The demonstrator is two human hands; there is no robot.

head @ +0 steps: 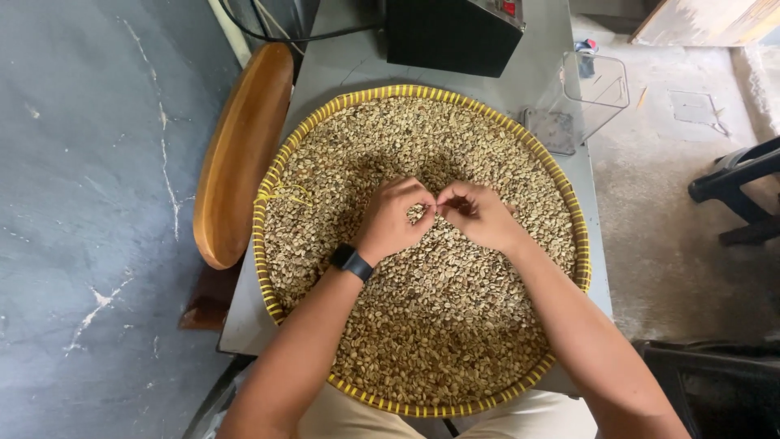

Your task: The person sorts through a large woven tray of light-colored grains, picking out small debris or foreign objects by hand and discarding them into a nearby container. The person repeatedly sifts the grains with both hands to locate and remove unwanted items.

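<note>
Head view: left hand (392,219) and right hand (481,214) meet fingertip to fingertip, pinching small pale dried beans (422,325) at centre of round yellow-rimmed woven tray (262,213) on grey table (333,69) — beans likely light, hard, loose, slippery; pinch singly.

Pale tan beans (422,325) fill a yellow-and-black striped woven tray (262,213) on a grey surface (341,69) beside a black box (451,32).
</note>
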